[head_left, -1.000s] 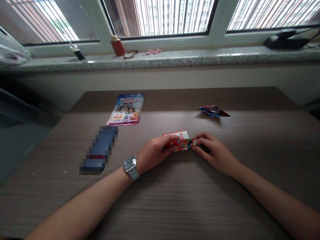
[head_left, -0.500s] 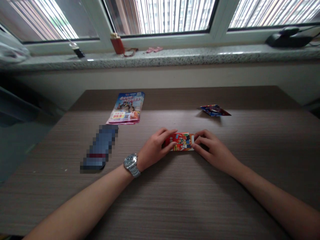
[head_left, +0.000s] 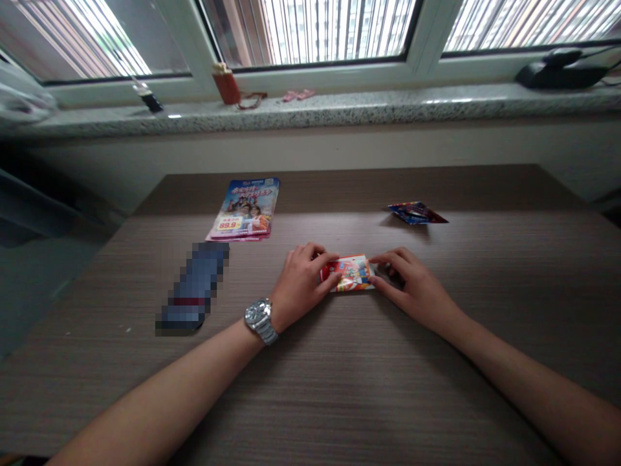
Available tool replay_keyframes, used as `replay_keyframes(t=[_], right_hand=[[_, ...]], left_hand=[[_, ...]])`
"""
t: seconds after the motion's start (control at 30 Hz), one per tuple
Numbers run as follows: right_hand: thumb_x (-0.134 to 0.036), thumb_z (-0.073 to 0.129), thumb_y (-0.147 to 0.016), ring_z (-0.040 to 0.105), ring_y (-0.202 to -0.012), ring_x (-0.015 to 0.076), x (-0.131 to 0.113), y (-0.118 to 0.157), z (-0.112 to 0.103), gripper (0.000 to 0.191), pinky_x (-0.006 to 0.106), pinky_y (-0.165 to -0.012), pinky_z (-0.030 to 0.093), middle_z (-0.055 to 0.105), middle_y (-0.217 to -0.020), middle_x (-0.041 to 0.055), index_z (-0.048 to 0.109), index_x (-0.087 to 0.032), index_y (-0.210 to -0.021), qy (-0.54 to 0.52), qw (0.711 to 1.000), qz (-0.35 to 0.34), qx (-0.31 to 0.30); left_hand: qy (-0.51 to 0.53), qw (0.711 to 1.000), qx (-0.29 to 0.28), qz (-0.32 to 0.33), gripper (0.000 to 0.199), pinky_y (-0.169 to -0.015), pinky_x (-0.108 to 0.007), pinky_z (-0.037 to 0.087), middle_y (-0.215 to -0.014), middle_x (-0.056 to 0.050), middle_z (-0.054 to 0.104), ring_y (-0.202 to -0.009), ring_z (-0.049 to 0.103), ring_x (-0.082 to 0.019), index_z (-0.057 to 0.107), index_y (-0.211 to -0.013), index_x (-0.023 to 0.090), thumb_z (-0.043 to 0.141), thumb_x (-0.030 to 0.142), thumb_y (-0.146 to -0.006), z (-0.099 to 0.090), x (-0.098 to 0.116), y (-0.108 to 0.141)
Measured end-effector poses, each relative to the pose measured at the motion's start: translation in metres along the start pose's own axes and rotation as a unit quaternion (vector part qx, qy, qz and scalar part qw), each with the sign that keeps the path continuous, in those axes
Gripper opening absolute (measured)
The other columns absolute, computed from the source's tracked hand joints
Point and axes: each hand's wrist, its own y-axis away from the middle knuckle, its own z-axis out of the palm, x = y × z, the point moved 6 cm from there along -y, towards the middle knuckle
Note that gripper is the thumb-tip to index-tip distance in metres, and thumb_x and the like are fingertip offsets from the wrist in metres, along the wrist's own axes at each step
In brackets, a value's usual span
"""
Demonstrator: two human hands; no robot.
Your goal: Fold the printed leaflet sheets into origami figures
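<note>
Grasping the printed paper (head_left: 354, 273) at opposite ends with left hand (head_left: 301, 278) and right hand (head_left: 412, 281), best pressed evenly, short of the far edge of the worktop (head_left: 330, 375).

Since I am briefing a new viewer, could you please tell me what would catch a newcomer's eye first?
Probably the bright red printed paper on the table, between the left grip and the right grip. Next, perhaps the silver wristwatch behind the left grip, then the colourful leaflets back left and the dark folded paper back right.
</note>
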Motion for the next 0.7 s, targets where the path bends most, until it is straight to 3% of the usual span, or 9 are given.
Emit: replay_keyframes(t=[0.2, 0.37, 0.7], right_hand=[[-0.031, 0.058, -0.097, 0.062, -0.102, 0.0243, -0.0017, 0.0002, 0.0005, 0.023, 0.038, -0.090, 0.051, 0.059, -0.108, 0.0092, 0.068, -0.024, -0.117, -0.015, 1.000, -0.013, -0.003], [-0.036, 0.059, -0.097, 0.062, -0.095, 0.0222, 0.0014, -0.0003, 0.0004, 0.026, 0.036, -0.085, 0.052, 0.059, -0.107, 0.0089, 0.068, -0.021, -0.116, -0.019, 1.000, 0.012, 0.006], [-0.036, 0.062, -0.094, 0.061, -0.102, 0.0237, 0.0046, -0.0002, 0.0048, 0.031, 0.038, -0.091, 0.051, 0.054, -0.113, 0.0094, 0.067, -0.022, -0.122, 0.007, 1.000, 0.017, -0.008]], left_hand=[[0.013, 0.999, -0.025, 0.019, 0.030, -0.091, -0.040, 0.043, -0.115, -0.008, 0.062, -0.105, 0.055, -0.025, 0.068, -0.123, 0.025, 0.062, 0.037, -0.096, 0.0022, 0.0028, 0.0001], [0.020, 0.999, -0.034, 0.034, 0.028, -0.092, -0.040, 0.043, -0.114, -0.007, 0.062, -0.105, 0.055, -0.024, 0.071, -0.120, 0.026, 0.062, 0.037, -0.096, 0.0030, 0.0058, 0.0011], [0.036, 0.998, -0.024, 0.043, 0.030, -0.096, -0.042, 0.044, -0.118, -0.008, 0.061, -0.108, 0.054, -0.025, 0.070, -0.122, 0.025, 0.062, 0.037, -0.096, 0.0015, 0.0066, 0.0026]])
